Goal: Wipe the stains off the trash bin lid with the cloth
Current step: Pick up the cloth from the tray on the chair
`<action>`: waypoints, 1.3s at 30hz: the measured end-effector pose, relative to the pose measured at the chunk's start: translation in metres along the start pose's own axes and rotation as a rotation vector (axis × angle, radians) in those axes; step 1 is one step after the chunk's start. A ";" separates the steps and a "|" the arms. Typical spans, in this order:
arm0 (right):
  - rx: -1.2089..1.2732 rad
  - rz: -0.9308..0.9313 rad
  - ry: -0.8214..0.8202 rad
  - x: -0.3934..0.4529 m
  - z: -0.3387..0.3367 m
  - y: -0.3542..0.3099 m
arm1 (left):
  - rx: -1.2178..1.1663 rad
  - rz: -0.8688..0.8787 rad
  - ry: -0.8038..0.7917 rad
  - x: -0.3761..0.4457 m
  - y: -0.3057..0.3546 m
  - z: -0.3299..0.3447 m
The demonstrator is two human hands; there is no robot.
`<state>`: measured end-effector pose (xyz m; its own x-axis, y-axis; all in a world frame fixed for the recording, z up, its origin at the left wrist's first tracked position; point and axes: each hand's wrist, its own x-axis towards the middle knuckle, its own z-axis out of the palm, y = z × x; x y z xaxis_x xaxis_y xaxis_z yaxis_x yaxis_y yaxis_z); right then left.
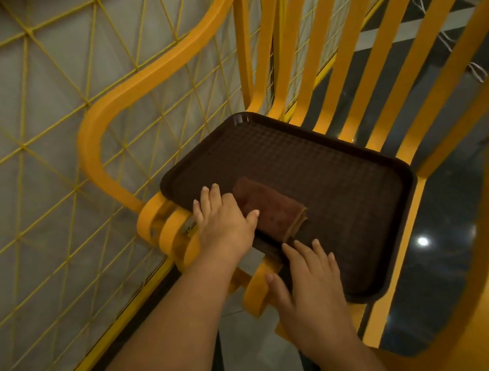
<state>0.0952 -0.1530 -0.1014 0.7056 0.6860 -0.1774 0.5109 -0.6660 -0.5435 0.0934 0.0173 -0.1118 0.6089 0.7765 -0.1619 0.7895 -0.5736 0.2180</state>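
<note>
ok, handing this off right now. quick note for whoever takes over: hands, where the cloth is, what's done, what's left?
Left hand: fingers straight, resting on the near-left end of the folded brown cloth, not gripping it.
Right hand: fingers straight, lying flat on the near edge of the dark brown tray.
The cloth lies on the tray, which sits on the seat of a yellow chair.
No trash bin lid is in view, so its stains cannot be judged.
Done: nothing visible beyond reaching the cloth.
Left: pick up the cloth, find the lid, wipe it.
</note>
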 end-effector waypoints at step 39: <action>0.733 0.257 -0.534 -0.181 0.099 -0.056 | -1.101 -1.007 0.501 -0.463 -0.176 0.069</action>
<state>-0.1099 -0.2112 -0.1204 0.3422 0.7078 -0.6180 -0.1935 -0.5905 -0.7835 -0.3223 -0.2590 -0.1414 -0.3748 0.8396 -0.3931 0.2618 0.5026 0.8239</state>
